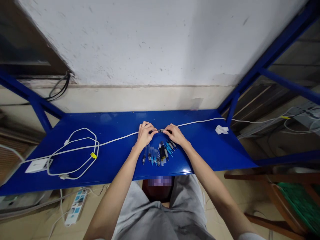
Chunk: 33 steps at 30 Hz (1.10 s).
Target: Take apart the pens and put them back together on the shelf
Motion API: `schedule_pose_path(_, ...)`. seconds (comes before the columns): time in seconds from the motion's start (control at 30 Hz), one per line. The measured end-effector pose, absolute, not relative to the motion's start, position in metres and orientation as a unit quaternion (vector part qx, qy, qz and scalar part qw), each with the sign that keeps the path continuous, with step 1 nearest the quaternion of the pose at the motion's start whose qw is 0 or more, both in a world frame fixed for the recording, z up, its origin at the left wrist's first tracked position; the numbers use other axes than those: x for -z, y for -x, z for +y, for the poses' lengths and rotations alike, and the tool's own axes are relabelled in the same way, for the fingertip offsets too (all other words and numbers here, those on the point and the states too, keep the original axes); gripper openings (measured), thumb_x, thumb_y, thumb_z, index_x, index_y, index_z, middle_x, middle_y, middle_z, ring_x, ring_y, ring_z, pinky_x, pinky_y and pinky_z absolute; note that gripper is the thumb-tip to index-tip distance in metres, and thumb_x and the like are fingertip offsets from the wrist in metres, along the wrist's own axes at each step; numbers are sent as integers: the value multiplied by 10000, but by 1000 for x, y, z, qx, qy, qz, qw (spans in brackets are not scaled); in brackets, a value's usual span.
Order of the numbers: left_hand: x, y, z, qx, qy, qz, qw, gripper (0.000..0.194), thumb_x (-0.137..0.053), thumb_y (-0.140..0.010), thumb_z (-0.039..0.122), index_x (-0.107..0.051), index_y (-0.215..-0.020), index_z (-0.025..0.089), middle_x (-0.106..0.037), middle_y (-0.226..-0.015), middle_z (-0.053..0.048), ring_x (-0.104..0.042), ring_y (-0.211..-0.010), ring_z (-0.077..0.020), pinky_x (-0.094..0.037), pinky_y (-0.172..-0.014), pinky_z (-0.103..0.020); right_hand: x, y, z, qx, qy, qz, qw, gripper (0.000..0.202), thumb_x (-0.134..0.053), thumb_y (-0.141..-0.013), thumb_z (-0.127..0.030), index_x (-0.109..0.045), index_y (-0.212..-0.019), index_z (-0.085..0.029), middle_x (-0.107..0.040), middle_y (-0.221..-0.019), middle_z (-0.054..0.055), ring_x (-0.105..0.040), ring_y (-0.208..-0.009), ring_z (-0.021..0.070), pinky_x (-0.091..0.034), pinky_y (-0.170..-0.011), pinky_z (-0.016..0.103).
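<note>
Left hand point(147, 134) and right hand point(175, 134) are observed with fingers pinching opposite ends of a slim dark piece point(160, 130), just beyond the row of loose pen parts point(162, 152) on the worktop point(215, 148).

**Bare left hand point(145, 133) and bare right hand point(175, 133) faced each other, fingertips pinched**

The two hands hung close together, just apart, backs upward and thumbs turned inward. Each pressed its thumb toward its curled forefinger. The bare left forearm point(117, 191) slanted up from the lower left, the bare right forearm point(212, 185) from the lower right, the pair converging at the wrists. Both arms reached forward, spread wide toward the elbows.
</note>
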<state>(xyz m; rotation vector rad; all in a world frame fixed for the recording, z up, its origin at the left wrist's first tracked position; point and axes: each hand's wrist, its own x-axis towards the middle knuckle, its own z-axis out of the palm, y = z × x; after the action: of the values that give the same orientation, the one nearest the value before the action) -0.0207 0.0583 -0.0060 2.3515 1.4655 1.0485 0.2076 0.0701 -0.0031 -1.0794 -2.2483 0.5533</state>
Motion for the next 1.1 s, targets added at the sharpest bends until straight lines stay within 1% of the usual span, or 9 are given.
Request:
schedule_pose_path(0.07, 5, 20, 57, -357, -790, 489, 93, 105, -730, -907, 336, -777, -877, 247, -748, -929, -35, -546, -1067, -261, -392, -925, -427, 3, -207, 69, -197, 417, -844, 274, 384, -512, -1050, -422, -628, -761, -197, -643, -762, 27, -507, -793, 201, -360, -755, 330)
schedule_pose_path(0.13, 4, 20, 56, -361, -790, 486, 96, 102, -728, -910, 340, -776, -896, 252, -746, -930, -28, -549, -1062, -253, -395, -928, -423, 2, -206, 69, -190, 430, -840, 272, 359, -526, -1046, -411, -645, -785, -196, -661, -799, 31, -519, -830, 206, -360, -776, 337)
schedule_pose_path(0.27, 3, 20, 55, -355, -785, 498, 100, 93, -732, -904, 340, -766, -894, 254, -731, -958, -24, -554, -1066, -245, -402, -940, -424, 1, -206, 68, -172, 431, -839, 284, 256, -571, -1027, -410, -720, -955, -216, -699, -958, 45, -542, -946, 221, -378, -869, 367)
schedule_pose_path(0.37, 4, 20, 56, -341, -788, 502, 102, 67, -750, -880, 318, -759, -870, 253, -709, -1036, -34, -539, -1117, -255, -407, -968, -430, 2, -205, 69, -160, 430, -842, 283, 212, -627, -996, -401, -734, -1018, -219, -696, -1011, 55, -535, -974, 230, -389, -882, 373)
schedule_pose_path(0.5, 6, 20, 58, -331, -791, 504, 105, 43, -767, -852, 299, -756, -865, 259, -671, -1133, -43, -511, -1184, -269, -403, -1011, -442, 4, -205, 70, -155, 430, -845, 279, 187, -652, -982, -392, -731, -1002, -223, -681, -992, 52, -533, -980, 230, -385, -870, 366)
schedule_pose_path(0.6, 7, 20, 59, -324, -792, 507, 108, 58, -756, -854, 286, -744, -904, 260, -660, -1156, -44, -502, -1201, -270, -396, -1029, -444, 4, -205, 71, -148, 433, -844, 278, 148, -681, -965, -364, -713, -964, -220, -672, -971, 42, -537, -979, 229, -372, -870, 367)
schedule_pose_path(0.7, 6, 19, 58, -322, -790, 508, 116, 89, -736, -865, 278, -723, -948, 251, -665, -1137, -51, -507, -1188, -268, -395, -1024, -441, 5, -205, 71, -143, 429, -850, 271, 98, -707, -943, -318, -696, -949, -221, -666, -959, 37, -537, -978, 233, -368, -849, 364)
schedule_pose_path(0.87, 5, 19, 56, -316, -796, 504, 112, 32, -685, -891, 243, -715, -902, 239, -672, -1116, -54, -520, -1165, -259, -393, -995, -429, 6, -203, 72, -129, 430, -851, 272, 48, -686, -936, -264, -678, -965, -226, -665, -978, 51, -528, -989, 250, -374, -845, 378)
schedule_pose_path(1.1, 0, 16, 55, -335, -789, 510, 77, 132, -610, -956, 276, -707, -882, 225, -687, -1043, -51, -558, -1090, -232, -403, -952, -391, 4, -205, 69, -130, 429, -849, 280, 61, -666, -922, -231, -653, -982, -225, -648, -990, 55, -529, -985, 255, -393, -889, 388)
